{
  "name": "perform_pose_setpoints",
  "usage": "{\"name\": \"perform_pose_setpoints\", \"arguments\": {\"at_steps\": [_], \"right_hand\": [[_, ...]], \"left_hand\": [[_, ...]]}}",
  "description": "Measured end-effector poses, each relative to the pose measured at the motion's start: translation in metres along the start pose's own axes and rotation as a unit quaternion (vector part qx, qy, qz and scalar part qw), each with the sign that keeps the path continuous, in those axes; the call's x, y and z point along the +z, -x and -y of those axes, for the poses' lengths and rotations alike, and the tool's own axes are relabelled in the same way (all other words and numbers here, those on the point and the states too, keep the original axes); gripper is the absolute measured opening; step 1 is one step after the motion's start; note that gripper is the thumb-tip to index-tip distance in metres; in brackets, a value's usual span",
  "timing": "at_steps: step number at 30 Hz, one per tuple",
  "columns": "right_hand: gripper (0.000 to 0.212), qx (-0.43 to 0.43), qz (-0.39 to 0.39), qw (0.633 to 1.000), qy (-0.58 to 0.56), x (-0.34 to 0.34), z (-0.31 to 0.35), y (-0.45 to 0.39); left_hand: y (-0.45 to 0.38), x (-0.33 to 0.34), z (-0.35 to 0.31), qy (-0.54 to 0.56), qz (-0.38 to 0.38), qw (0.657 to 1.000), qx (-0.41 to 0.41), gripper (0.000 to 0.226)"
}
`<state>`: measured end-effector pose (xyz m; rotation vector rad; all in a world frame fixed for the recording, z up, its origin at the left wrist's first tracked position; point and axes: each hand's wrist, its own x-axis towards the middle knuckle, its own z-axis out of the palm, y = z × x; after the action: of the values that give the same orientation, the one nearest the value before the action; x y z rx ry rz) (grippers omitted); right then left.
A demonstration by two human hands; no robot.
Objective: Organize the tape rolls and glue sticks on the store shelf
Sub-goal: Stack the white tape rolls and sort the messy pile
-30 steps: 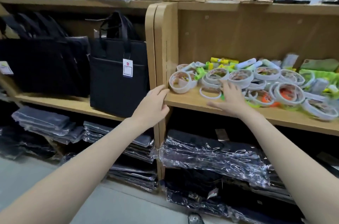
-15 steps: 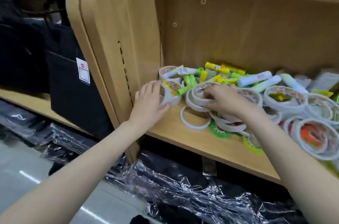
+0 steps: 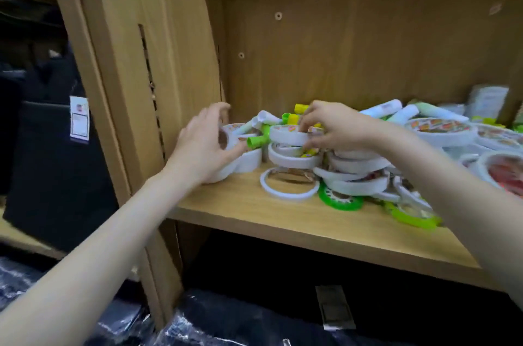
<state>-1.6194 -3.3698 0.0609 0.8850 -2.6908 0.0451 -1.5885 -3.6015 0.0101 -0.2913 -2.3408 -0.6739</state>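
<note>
A heap of white tape rolls (image 3: pixel 353 184) and glue sticks (image 3: pixel 390 109) with green and yellow caps lies on the wooden shelf (image 3: pixel 254 212). My left hand (image 3: pixel 203 147) curls round a white tape roll (image 3: pixel 230 139) at the pile's left end, beside the shelf's side wall. My right hand (image 3: pixel 336 127) pinches the rim of another white tape roll (image 3: pixel 285 134), held just above a second roll. A thin white ring (image 3: pixel 288 188) and green-edged rolls (image 3: pixel 339 199) lie flat near the front.
The shelf's side panel (image 3: pixel 158 90) stands close to my left hand. A black bag with a price tag (image 3: pixel 56 164) hangs to the left. Dark wrapped goods (image 3: pixel 226 323) fill the level below. More rolls (image 3: pixel 441 130) and packets sit at the right.
The view has come closer to the shelf. My left hand closed round the leftmost roll. My right hand lifted a roll off the pile.
</note>
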Motion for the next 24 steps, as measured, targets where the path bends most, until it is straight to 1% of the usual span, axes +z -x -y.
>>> {"name": "perform_pose_setpoints", "arguments": {"at_steps": [1, 3, 4, 6, 7, 9, 11, 12, 14, 15, 17, 18, 20, 22, 24], "right_hand": [[0.029, 0.007, -0.017, 1.0, 0.016, -0.001, 0.004, 0.006], [0.03, 0.031, -0.038, 0.999, 0.016, -0.006, 0.013, 0.018], [0.03, 0.043, -0.04, 0.998, 0.011, -0.007, 0.016, 0.024], [0.029, 0.067, -0.035, 0.997, 0.025, -0.006, 0.022, 0.035], [0.029, 0.071, -0.026, 0.996, 0.041, -0.006, 0.025, 0.038], [0.026, 0.066, 0.017, 0.995, 0.069, -0.006, 0.03, 0.042], [0.03, 0.06, 0.065, 0.992, 0.095, -0.006, 0.035, 0.043], [0.026, 0.053, 0.066, 0.99, 0.109, -0.005, 0.037, 0.042], [0.012, 0.038, 0.039, 0.992, 0.113, -0.003, 0.037, 0.04], [0.011, 0.036, 0.025, 0.994, 0.097, -0.003, 0.035, 0.039], [0.015, 0.048, -0.008, 0.998, 0.037, -0.008, 0.029, 0.039], [0.015, 0.056, -0.037, 0.998, 0.0, -0.013, 0.026, 0.039], [0.008, 0.063, -0.114, 0.988, -0.078, -0.026, 0.022, 0.036], [0.015, 0.059, -0.17, 0.976, -0.125, -0.04, 0.024, 0.025], [0.021, 0.054, -0.183, 0.973, -0.13, -0.048, 0.028, 0.004]], "left_hand": [[0.008, -0.001, -0.001, -0.023, -0.015, 1.0, -0.006, 0.072], [0.025, -0.005, -0.008, -0.048, -0.023, 0.997, -0.047, 0.07], [0.034, -0.005, -0.012, -0.057, -0.014, 0.996, -0.061, 0.069], [0.047, -0.005, -0.018, -0.081, 0.008, 0.995, -0.063, 0.065], [0.051, -0.006, -0.018, -0.09, 0.018, 0.993, -0.067, 0.062], [0.053, -0.01, -0.019, -0.098, 0.04, 0.991, -0.078, 0.053], [0.057, -0.014, -0.016, -0.067, 0.046, 0.993, -0.081, 0.046], [0.06, -0.016, -0.014, -0.039, 0.041, 0.995, -0.085, 0.044], [0.064, -0.018, -0.012, 0.006, 0.019, 0.996, -0.084, 0.04], [0.065, -0.019, -0.012, 0.025, -0.002, 0.996, -0.082, 0.039], [0.066, -0.022, -0.014, 0.069, -0.045, 0.993, -0.087, 0.04], [0.065, -0.023, -0.016, 0.091, -0.062, 0.99, -0.092, 0.04], [0.062, -0.023, -0.018, 0.122, -0.088, 0.984, -0.093, 0.042], [0.061, -0.018, -0.017, 0.124, -0.108, 0.983, -0.081, 0.042], [0.062, -0.011, -0.01, 0.078, -0.115, 0.989, -0.051, 0.041]]}}
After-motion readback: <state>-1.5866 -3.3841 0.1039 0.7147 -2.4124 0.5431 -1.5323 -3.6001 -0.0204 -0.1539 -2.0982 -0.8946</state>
